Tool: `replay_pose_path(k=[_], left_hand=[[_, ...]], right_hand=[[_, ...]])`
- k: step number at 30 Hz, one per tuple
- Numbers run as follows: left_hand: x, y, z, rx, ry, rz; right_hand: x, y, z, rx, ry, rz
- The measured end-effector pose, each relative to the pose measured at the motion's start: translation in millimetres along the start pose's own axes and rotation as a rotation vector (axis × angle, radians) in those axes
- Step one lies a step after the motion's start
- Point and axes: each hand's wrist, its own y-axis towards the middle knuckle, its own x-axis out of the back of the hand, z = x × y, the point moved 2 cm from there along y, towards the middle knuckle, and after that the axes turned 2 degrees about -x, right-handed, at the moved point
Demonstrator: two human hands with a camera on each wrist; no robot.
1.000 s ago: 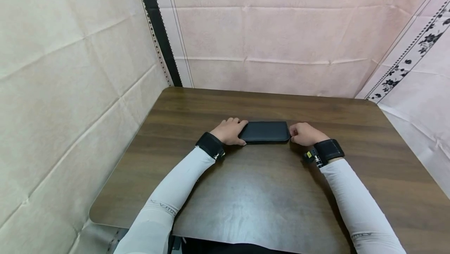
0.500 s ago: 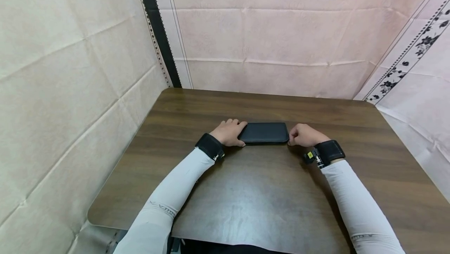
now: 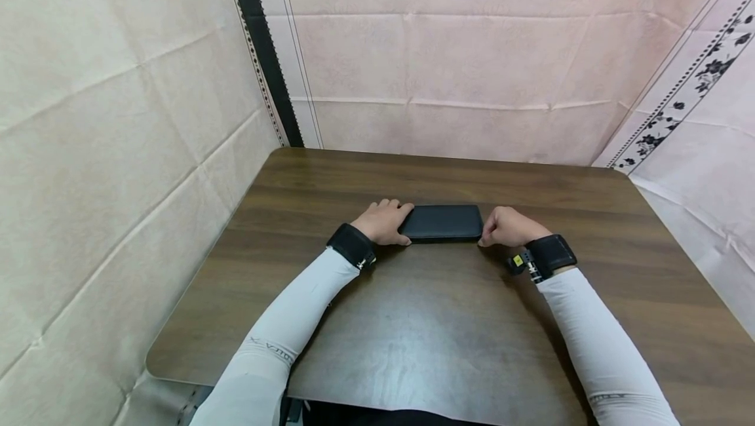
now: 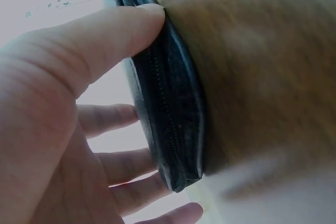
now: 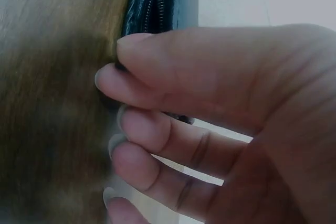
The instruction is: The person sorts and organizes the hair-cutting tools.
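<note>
A black zip-around wallet (image 3: 444, 222) lies on the wooden table, its zipped long side facing the person. My left hand (image 3: 385, 221) holds its left end. In the left wrist view, the thumb (image 4: 144, 24) presses the zipped edge and the other fingers spread along the wallet's cover. At the right front corner, my right hand (image 3: 510, 227) pinches with thumb and forefinger beside the zipper (image 5: 155, 3). The zipper pull itself is hidden by the fingertips. Two rows of zipper teeth stand apart above the thumb in the right wrist view.
The brown wooden table (image 3: 413, 321) has rounded corners. Pale creased cloth (image 3: 472, 59) hangs behind it and along both sides. Black straps with small cameras circle both wrists.
My right hand has shifted slightly left along the wallet's near edge, its fingertips now at the front corner. The left hand keeps its hold, and the wallet has hardly moved.
</note>
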Motion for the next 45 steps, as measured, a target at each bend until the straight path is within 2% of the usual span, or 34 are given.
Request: replay_pose_path(k=[16,23,30,35,40,45], left_hand=[[-0.7,1.6,1.5,-0.008,-0.003,-0.003],[-1.2,1.9,-2.2,0.021,0.033,-0.021],[-6.1,-2.3,-24.0,0.067,0.184,-0.060],[-1.2,-13.3,-45.4,0.059,0.236,0.005],[7.5,-24.8,-65.0,0.005,0.189,0.089],[4.0,-30.8,-78.0,-0.054,0.089,0.094]], right_hand=[[-2.3,1.8,7.3,-0.022,-0.050,0.020],[-2.0,2.1,6.2,-0.030,-0.033,-0.006],[-3.1,4.1,-2.2,-0.118,-0.073,-0.092],[-5.9,5.2,-6.7,-0.155,-0.095,-0.129],[-3.7,7.7,-7.9,-0.175,-0.119,-0.160],[-4.7,8.1,-8.6,-0.187,-0.121,-0.144]])
